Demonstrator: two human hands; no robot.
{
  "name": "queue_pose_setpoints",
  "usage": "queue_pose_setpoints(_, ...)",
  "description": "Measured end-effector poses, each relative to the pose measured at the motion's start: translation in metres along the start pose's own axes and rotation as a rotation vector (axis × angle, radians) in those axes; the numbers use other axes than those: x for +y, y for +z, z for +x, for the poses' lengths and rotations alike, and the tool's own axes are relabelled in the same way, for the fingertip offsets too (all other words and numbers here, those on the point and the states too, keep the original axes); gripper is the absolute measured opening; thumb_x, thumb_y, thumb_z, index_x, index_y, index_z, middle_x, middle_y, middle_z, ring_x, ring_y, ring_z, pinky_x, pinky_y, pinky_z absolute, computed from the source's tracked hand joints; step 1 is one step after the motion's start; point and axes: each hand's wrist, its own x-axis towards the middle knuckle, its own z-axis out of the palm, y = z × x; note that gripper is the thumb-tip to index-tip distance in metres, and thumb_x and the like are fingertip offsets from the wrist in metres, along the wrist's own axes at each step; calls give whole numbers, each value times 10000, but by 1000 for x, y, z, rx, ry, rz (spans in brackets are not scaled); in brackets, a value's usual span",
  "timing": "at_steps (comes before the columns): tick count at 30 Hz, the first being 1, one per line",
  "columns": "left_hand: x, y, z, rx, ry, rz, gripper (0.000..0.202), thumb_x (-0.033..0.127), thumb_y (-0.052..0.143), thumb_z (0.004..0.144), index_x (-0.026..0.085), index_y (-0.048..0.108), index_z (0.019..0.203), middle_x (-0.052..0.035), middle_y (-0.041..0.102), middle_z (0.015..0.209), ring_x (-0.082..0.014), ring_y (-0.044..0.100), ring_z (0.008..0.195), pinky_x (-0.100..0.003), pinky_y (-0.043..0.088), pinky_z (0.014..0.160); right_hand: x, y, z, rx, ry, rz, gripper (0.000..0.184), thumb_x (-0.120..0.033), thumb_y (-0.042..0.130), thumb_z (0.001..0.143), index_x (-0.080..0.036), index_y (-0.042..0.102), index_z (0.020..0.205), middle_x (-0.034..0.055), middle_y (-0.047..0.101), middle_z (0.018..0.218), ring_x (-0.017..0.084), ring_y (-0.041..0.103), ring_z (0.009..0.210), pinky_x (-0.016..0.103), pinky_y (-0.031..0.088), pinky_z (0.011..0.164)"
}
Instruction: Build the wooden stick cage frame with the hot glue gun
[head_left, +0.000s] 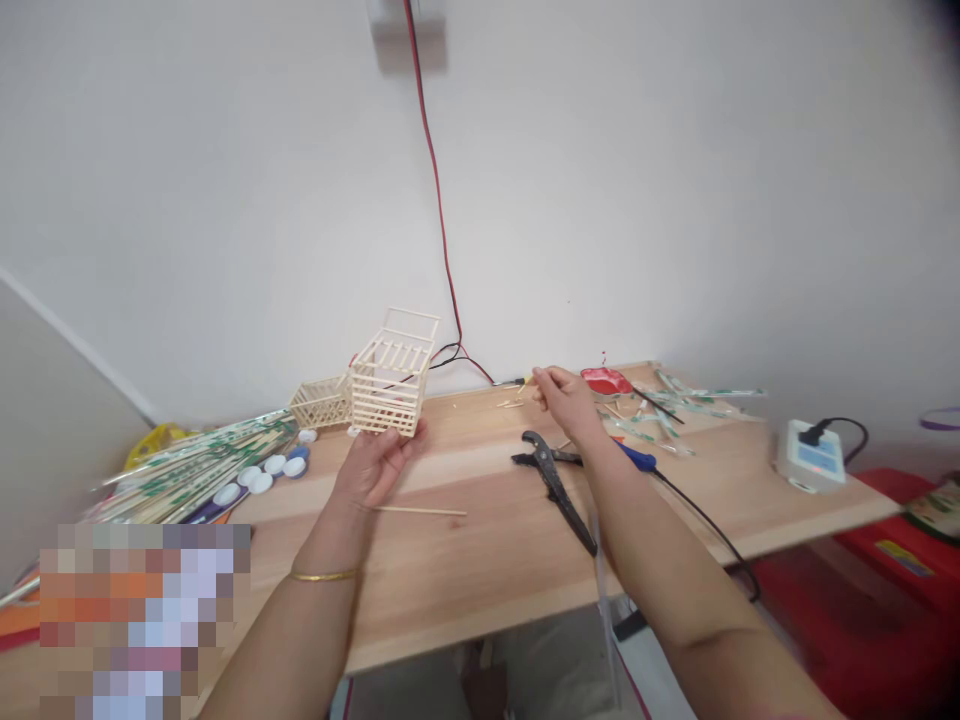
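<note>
My left hand is closed around the bottom of a small slatted frame built from thin wooden sticks, holding it tilted above the table. A second slatted stick piece stands behind it to the left. Over the table's back part, my right hand is pinched; a tiny pale piece shows at its fingertips, too small to name. Short stick bits lie just beside those fingers. Below the right wrist rests a black plier-like tool, near a blue handle with a black cord. One loose stick lies in front of my left hand.
Bundled sticks in clear wrappers lie left, beside several white and blue caps. A red packet and torn wrappers are back right. A white plug box sits at the right edge. A red-black cable hangs down the wall.
</note>
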Motion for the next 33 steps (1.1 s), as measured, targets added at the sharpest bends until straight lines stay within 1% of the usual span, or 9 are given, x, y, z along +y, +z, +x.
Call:
queue_pose_setpoints(2,1,-1,0,-3,0,1,442,194,793,614,216,626,1023,-27,686,1009,-188,639,928,-384,501,907,2,2,-1,5,-10,-77,413,-477,385,869,-172,591,681,4,564,558,136,533,513,256,416,547)
queue_pose_setpoints(6,8,-1,-1,20,18,-35,452,238,814,586,213,635,999,-31,695,995,-192,646,909,-385,499,904,-6,9,-2,-47,-81,-238,252,-362,495,818,-170,658,821,62,636,808,170,577,722,279,431,687)
queue_pose_setpoints(10,19,-3,-1,42,60,-90,444,296,820,575,208,649,975,-52,691,1038,-174,653,874,-358,496,904,-17,17,5,-187,-91,-415,253,-306,452,858,-178,664,912,44,638,739,164,572,695,268,412,686)
queue_pose_setpoints(15,25,-6,0,39,70,-132,385,321,804,598,203,662,936,-57,688,1050,-152,650,853,-349,481,920,-9,24,30,-446,4,-656,189,-266,508,873,-152,659,870,83,665,865,187,611,835,283,436,753)
queue_pose_setpoints(18,25,-8,-1,35,54,-124,385,319,797,606,209,661,949,-58,682,1065,-160,648,858,-361,468,934,-1,31,38,-586,97,-781,237,-307,534,889,-152,599,1057,84,611,1076,187,598,931,358,492,805)
queue_pose_setpoints(20,26,-9,-1,35,58,-120,383,318,792,613,206,661,955,-56,683,1057,-164,646,861,-370,459,945,0,35,38,-646,135,-830,298,-319,522,900,-168,541,1157,82,562,1168,186,584,973,393,507,822)
queue_pose_setpoints(25,26,-10,-1,30,64,-122,388,310,785,628,214,658,982,-38,692,1017,-161,645,854,-377,453,952,-13,43,35,-714,120,-839,303,-318,525,898,-162,542,1157,88,560,1171,189,583,978,396,505,826)
queue_pose_setpoints(29,27,-8,-1,22,60,-125,386,312,786,625,220,663,979,-42,690,1029,-160,645,847,-381,457,949,-38,73,22,-719,4,-734,217,-290,524,888,-148,598,1034,71,645,976,166,604,842,297,489,731)
queue_pose_setpoints(33,28,-6,-2,30,60,-134,351,302,784,625,217,669,945,-36,698,996,-157,646,833,-366,476,921,-65,132,-9,-790,-146,-573,153,-206,503,858,-182,628,944,23,682,872,136,602,768,215,420,652)
